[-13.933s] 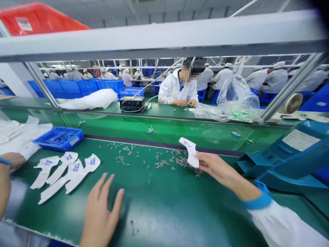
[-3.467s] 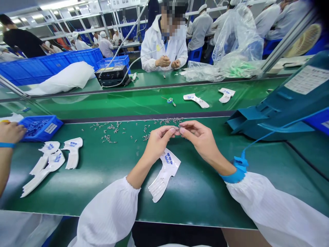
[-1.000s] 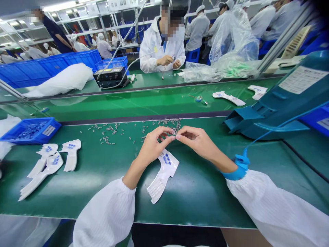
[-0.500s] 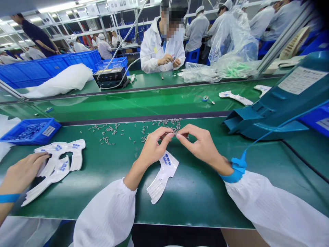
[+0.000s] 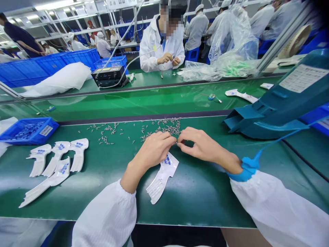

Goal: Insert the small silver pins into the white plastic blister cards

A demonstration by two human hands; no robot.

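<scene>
My left hand (image 5: pixel 154 151) and my right hand (image 5: pixel 200 145) meet fingertip to fingertip above the green mat (image 5: pixel 195 199). Both are pinched shut on a tiny metal part that I cannot make out clearly. Just beneath my left hand lies a white plastic shell (image 5: pixel 161 178) with blue buttons, flat on the mat. Several small metal parts (image 5: pixel 164 125) are scattered right behind my fingers. A blue strap (image 5: pixel 244 169) with a cord circles my right wrist.
Several more white shells (image 5: pixel 55 159) lie at the left beside a blue tray (image 5: pixel 27 130) of small parts. A teal machine (image 5: pixel 282 103) stands at the right. White shells (image 5: pixel 241 96) ride the conveyor behind. A person in white works opposite.
My hands have dropped lower and closer to the shell. A neighbour's hand at the left has withdrawn, leaving one more shell in the row. The conveyor's shells have moved right.
</scene>
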